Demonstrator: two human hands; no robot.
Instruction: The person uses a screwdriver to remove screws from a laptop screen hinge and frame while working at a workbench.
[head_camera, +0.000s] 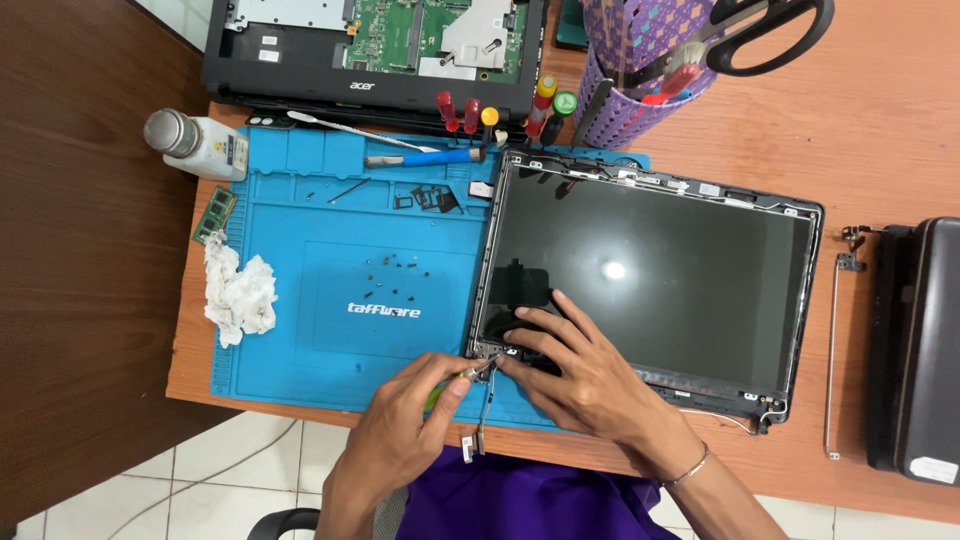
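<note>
a: where are you working now?

b: at the near left corner of the screen (650, 275), which lies face up on the desk (880, 130), half over the blue mat (320, 280). my left hand (400, 430) is closed around a green-handled screwdriver (455, 383), tip angled into the hinge (492, 352) at that corner. my right hand (580, 375) lies spread on the glass, fingers splayed, holding nothing, just pinning the panel down.

a: what makes this go well, you think?

b: i judge it's about keeping the tip square in the screw head. i can't see the screw itself; my fingers cover it. so i'd press down along the shaft and turn slowly, so the bit doesn't cam out and skid onto the glass.

a: and the right hand?

b: keep it light. pressure belongs near the frame, not on the middle of the panel, which could crack.

a: loose parts?

b: small screws (395, 265) sit on the mat, well apart from my hands. any new one should join them, not roll toward the desk edge. a thin cable (483, 415) hangs off the corner near my left hand; i'd avoid snagging it.
</note>
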